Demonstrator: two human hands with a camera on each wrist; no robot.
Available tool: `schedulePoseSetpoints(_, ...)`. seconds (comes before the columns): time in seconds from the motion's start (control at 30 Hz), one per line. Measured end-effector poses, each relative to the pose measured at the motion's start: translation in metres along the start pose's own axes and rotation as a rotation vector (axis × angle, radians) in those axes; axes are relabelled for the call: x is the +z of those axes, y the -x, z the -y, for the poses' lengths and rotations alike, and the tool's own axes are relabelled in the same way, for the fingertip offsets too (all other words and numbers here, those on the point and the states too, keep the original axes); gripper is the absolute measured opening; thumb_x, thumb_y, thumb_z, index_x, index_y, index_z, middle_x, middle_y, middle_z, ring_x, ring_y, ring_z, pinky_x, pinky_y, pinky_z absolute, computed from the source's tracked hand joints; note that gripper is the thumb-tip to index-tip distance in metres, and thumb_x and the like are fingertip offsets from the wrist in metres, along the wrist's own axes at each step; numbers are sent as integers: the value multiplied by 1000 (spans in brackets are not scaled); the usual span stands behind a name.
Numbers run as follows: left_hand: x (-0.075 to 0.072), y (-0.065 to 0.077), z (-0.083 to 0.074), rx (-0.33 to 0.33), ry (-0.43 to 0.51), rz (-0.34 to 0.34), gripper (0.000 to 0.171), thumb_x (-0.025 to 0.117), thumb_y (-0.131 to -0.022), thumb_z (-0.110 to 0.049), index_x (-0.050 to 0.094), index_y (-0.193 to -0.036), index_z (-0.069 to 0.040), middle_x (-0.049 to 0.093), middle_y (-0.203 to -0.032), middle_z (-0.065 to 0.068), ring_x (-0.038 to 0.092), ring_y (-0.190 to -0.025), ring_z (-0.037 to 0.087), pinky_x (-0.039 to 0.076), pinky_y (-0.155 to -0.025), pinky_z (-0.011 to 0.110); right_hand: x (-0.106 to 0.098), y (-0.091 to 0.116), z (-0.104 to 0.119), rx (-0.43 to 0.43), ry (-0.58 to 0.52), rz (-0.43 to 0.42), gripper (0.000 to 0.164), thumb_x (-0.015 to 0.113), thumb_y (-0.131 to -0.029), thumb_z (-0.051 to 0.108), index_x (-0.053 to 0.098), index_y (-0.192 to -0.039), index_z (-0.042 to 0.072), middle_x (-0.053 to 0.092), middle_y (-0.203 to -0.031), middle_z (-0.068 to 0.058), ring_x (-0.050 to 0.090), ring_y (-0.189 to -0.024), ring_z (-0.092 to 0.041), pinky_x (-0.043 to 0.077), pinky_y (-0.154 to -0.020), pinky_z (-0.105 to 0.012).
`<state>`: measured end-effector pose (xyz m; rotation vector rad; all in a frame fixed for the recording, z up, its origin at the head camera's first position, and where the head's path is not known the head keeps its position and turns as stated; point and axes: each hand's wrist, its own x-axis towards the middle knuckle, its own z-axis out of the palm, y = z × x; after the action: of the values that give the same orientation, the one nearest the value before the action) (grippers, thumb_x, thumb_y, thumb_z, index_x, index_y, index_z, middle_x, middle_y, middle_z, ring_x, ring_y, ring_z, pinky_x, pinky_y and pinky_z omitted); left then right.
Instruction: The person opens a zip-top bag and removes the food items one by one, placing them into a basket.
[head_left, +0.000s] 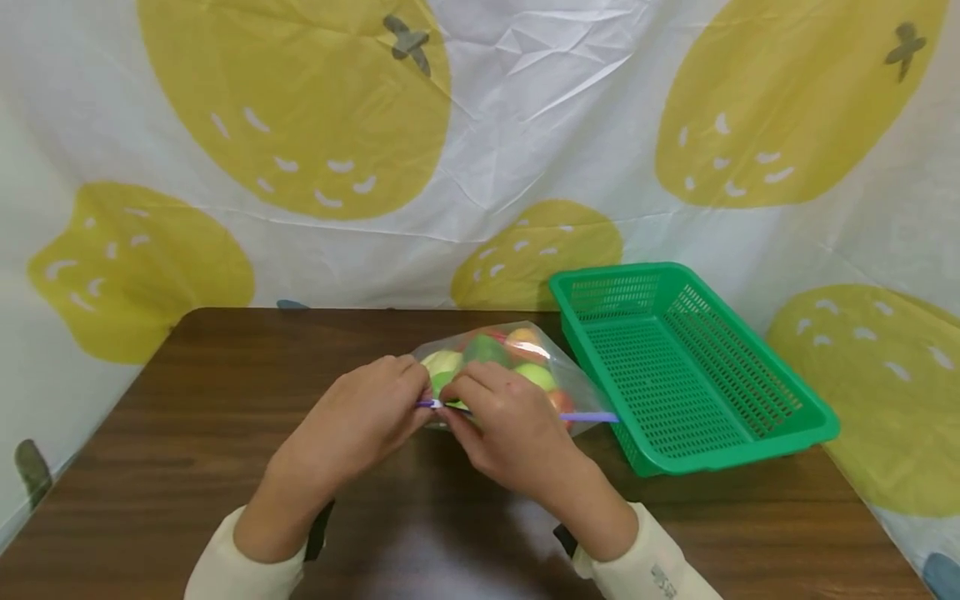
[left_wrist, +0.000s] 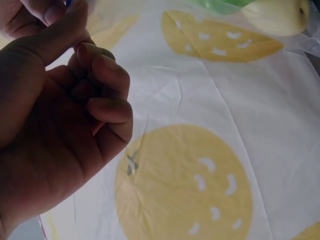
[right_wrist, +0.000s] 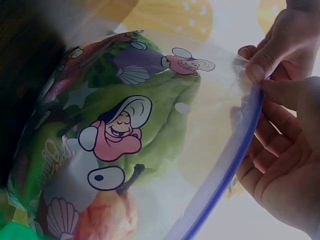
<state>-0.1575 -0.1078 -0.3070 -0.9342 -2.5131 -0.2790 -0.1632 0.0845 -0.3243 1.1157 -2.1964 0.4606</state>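
A clear zip bag [head_left: 573, 379] of colourful fruit- and vegetable-like pieces is held up over the table by its purple zip edge [head_left: 588, 417]. My left hand [head_left: 367, 408] pinches that edge near its left end. Right beside it, my right hand [head_left: 510, 421] pinches the edge between thumb and fingers. In the right wrist view, cartoon figures are printed on the bag [right_wrist: 120, 125], and a green ribbed piece [right_wrist: 172, 107] shows through. The left wrist view catches a pale yellow piece [left_wrist: 275, 15] inside the plastic; the left hand's other fingers [left_wrist: 110, 110] curl loosely.
A green plastic basket [head_left: 738, 458] with slotted sides stands right of the bag, close to its right corner. Both are over a dark brown wooden table [head_left: 187, 433]. Behind hangs a white cloth [head_left: 525, 125] with large yellow fruit prints.
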Motion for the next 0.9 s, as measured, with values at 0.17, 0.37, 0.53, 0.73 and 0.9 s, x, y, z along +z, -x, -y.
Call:
schedulePoseSetpoints(0.17, -5, 0, 5, -12, 51, 10, 27, 83, -74, -25, 60, -70, -12, 57, -68, -3, 51, -62, 13, 50, -52, 32, 2, -1, 0, 8, -11, 14, 10, 74, -85, 18, 69, -87, 10, 68, -87, 0, 58, -81, -12, 56, -65, -31)
schedulePoseSetpoints(0.37, -9, 1, 11, -29, 121, 9, 26, 86, -70, -25, 63, -68, -14, 59, -65, -5, 49, -58, 9, 49, -51, 30, 5, -2, -1, 5, -16, 12, 11, 73, -85, 18, 67, -88, 10, 67, -86, 0, 57, -79, -12, 56, -63, -32)
schedulePoseSetpoints(0.53, -13, 1, 14, -64, 153, 27, 28, 88, -68, -26, 62, -65, -16, 59, -62, -6, 49, -55, 8, 48, -49, 29, 6, -2, -2, 4, -10, 18, 11, 73, -84, 16, 66, -90, 10, 65, -86, 0, 57, -79, -12, 55, -64, -33)
schedulePoseSetpoints(0.73, -17, 2, 17, -92, 158, 34, 30, 88, -69, -28, 60, -63, -18, 58, -59, -7, 49, -54, 8, 47, -48, 30, 7, -1, -5, 5, -3, 17, 12, 74, -83, 16, 65, -89, 10, 64, -84, 0, 56, -74, -14, 49, -59, -34)
schedulePoseSetpoints(0.9, -19, 4, 22, -102, 158, 34, 30, 88, -69, -27, 60, -62, -18, 57, -59, -7, 49, -54, 9, 46, -48, 31, 8, -2, -7, -1, 5, 18, 13, 74, -83, 16, 64, -88, 9, 64, -83, 0, 58, -75, -16, 48, -62, -36)
